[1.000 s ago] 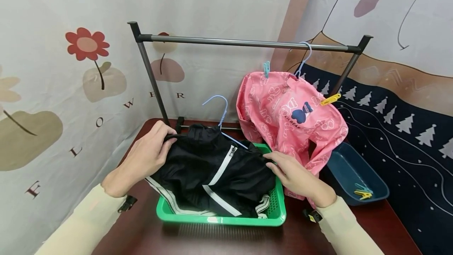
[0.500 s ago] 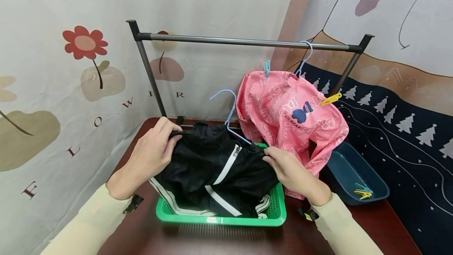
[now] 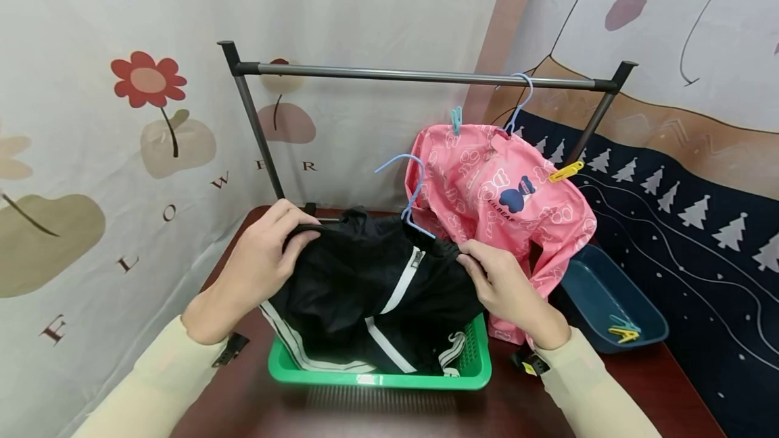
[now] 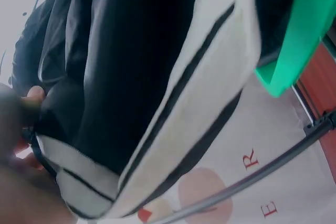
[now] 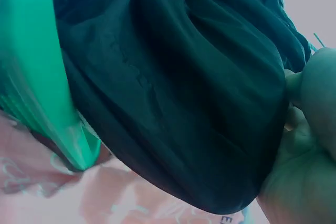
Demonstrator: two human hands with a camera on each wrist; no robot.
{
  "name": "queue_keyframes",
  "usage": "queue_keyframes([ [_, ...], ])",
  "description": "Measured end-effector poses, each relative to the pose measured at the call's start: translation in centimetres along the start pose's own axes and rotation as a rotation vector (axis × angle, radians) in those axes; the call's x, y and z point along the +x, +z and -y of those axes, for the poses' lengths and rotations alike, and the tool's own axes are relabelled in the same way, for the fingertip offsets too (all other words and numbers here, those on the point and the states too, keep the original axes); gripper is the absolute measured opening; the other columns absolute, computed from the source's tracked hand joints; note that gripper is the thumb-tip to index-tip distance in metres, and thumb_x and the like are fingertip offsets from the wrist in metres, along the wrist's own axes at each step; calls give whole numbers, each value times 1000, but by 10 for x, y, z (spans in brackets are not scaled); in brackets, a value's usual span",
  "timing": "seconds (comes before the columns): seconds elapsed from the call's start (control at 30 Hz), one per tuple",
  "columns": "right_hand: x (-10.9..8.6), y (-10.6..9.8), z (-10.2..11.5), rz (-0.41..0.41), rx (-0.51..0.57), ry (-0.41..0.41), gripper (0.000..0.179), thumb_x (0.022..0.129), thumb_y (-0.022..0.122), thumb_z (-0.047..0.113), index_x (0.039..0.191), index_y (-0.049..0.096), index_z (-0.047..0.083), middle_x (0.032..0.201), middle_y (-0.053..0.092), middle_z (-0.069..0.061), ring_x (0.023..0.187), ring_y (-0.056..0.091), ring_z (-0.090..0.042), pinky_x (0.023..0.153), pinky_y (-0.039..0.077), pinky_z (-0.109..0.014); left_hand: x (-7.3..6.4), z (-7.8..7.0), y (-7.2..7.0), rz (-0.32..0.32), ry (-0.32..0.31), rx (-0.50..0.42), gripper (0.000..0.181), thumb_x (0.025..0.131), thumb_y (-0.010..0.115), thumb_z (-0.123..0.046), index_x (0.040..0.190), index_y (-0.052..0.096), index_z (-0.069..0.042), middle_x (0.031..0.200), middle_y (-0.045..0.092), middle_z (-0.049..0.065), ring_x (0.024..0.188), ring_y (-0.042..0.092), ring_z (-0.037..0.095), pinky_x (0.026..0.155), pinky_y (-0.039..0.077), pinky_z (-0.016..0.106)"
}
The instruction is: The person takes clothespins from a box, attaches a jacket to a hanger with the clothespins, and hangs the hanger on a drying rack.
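Note:
A black jacket point(image 3: 341, 289) with white stripes and a zipper lies over the green basket point(image 3: 377, 380), its upper edge raised between both hands. My left hand point(image 3: 258, 262) pinches its left shoulder between thumb and fingers. At the opposite shoulder, my right hand point(image 3: 508, 286) pinches the fabric. A blue hanger point(image 3: 414, 188) sticks out of the collar, hook up and leaning right; most of its lower part is hidden inside the jacket. In the left wrist view the striped white sleeve point(image 4: 210, 93) hangs below the hand. Dark cloth point(image 5: 173, 87) fills the right wrist view beside the fingers.
A grey clothes rack point(image 3: 389, 74) stands behind the basket. From its right end hangs a pink jacket point(image 3: 487, 181) with a blue clothespin point(image 3: 456, 120) and a yellow clothespin point(image 3: 567, 172). A dark blue bin point(image 3: 608, 303) at the right holds more clothespins point(image 3: 624, 333).
The hanger's hook has shifted right and now overlaps the pink jacket. Both hands keep their pinch, and the black jacket's upper part has moved slightly right, with the left hand drifting right.

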State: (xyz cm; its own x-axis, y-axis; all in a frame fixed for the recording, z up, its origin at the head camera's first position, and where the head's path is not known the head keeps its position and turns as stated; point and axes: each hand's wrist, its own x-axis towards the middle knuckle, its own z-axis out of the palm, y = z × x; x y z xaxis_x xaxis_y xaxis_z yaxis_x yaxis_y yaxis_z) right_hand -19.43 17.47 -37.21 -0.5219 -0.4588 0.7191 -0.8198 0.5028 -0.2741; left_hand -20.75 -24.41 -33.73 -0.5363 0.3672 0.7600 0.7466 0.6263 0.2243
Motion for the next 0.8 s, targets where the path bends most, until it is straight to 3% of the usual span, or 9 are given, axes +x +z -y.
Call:
queue_keyframes([
  [0.2,-1,-10,-3,-27,-7,11,28,97,79,-17,112,76,6,91,74,-2,76,61,-9,77,54,-19,-2,9,-17,-62,-18,-20,25,90,94,8,108,85,-8,102,74,5,90,71,19,82,49,17],
  [0.33,-2,-14,-3,-38,11,20,30,97,79,-18,113,77,7,91,74,-1,75,61,-8,77,53,-18,-6,14,-27,-61,-38,16,23,91,94,5,106,86,-9,99,76,3,87,70,17,80,47,16],
  [0.5,-3,-14,-3,-30,34,15,31,98,78,-18,114,77,8,89,71,0,75,60,-7,75,51,-20,-10,15,-34,28,-89,36,24,94,94,-1,112,85,-13,104,80,-1,91,72,15,84,50,16],
  [0.63,-4,-13,-2,-33,43,20,31,98,78,-18,115,77,8,91,72,0,77,61,-9,78,53,-18,-8,11,-35,136,-121,12,27,102,90,-11,127,83,-17,121,83,-2,109,79,20,96,60,29],
  [0.73,-4,-13,-2,-36,41,28,31,98,78,-17,115,78,9,93,74,1,78,63,-9,80,53,-18,-5,9,-31,171,-85,-17,30,107,84,-8,136,81,-16,129,85,1,116,82,25,99,65,44],
  [0.8,-5,-14,-2,-34,39,33,31,98,78,-17,115,78,9,92,73,1,78,62,-9,80,53,-18,-3,8,-28,172,-34,-20,31,107,81,-2,136,80,-13,126,86,3,110,83,24,93,66,47],
])
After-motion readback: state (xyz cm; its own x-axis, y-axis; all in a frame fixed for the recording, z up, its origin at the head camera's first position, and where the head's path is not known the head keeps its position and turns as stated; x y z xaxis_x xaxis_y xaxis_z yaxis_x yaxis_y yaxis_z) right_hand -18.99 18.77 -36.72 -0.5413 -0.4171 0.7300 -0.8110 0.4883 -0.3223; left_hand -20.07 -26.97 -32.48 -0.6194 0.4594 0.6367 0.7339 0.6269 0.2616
